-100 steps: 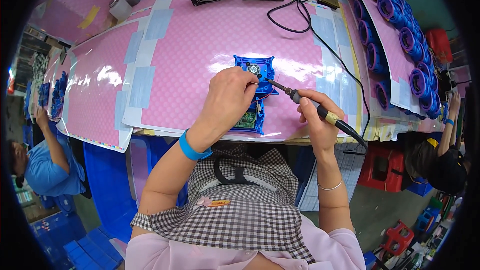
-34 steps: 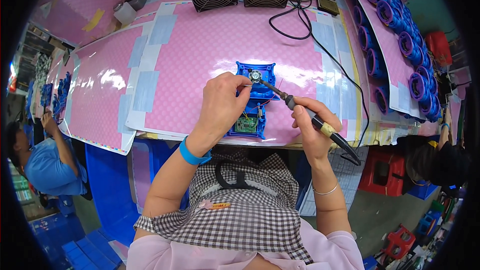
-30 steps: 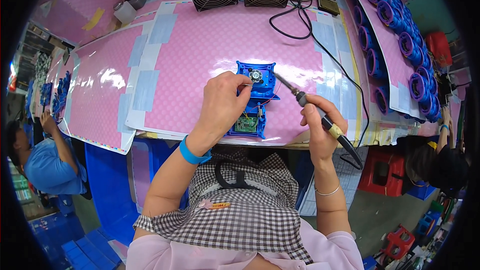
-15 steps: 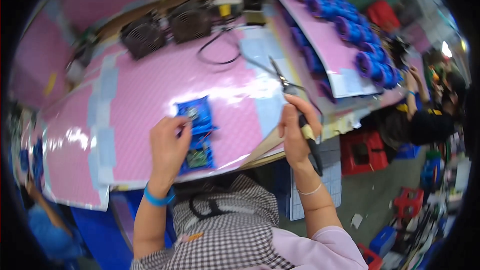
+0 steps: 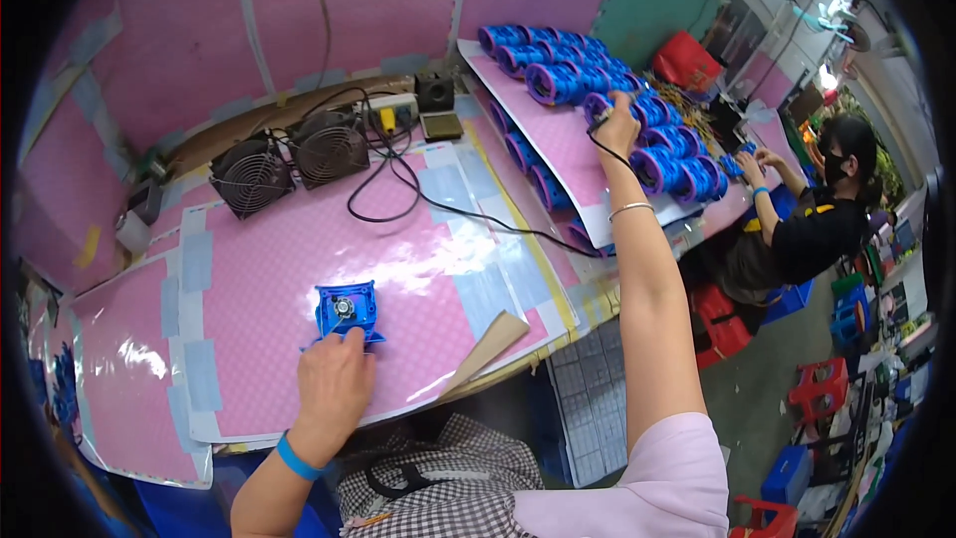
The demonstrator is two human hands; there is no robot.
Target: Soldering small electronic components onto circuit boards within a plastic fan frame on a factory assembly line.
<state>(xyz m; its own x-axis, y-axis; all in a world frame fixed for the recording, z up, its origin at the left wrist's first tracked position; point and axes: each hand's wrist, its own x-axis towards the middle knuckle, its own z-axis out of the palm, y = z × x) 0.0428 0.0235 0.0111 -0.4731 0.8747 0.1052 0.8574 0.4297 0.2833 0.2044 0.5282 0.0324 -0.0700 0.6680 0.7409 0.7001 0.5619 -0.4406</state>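
Near the front of the bench, a small blue plastic housing [image 5: 358,307] with a round metal-and-dark part in its middle lies on the pink covering. My left hand [image 5: 339,379] is closed at its near edge, the fingertips partly hidden from view. My right hand [image 5: 619,130] is stretched out to the far right, over a raised board with rows of blue round parts [image 5: 558,82]. Its fingers are closed around a slim dark tool [image 5: 597,124], whose kind is unclear; a thin black length trails along the wrist. Whether those fingers also touch a blue part cannot be made out.
Two dark fans [image 5: 251,177] stand at the back left, beside a power strip [image 5: 396,112] with a yellow plug. A black cable [image 5: 478,211] loops across the bench. Farther right, a co-worker [image 5: 832,194] works at blue parts. Red stools [image 5: 819,389] stand on the floor.
My right hand has swung up and to the right, from the bench edge to the blue round parts, with the tool. My left hand has shifted to the housing's near edge. The view has tilted up.
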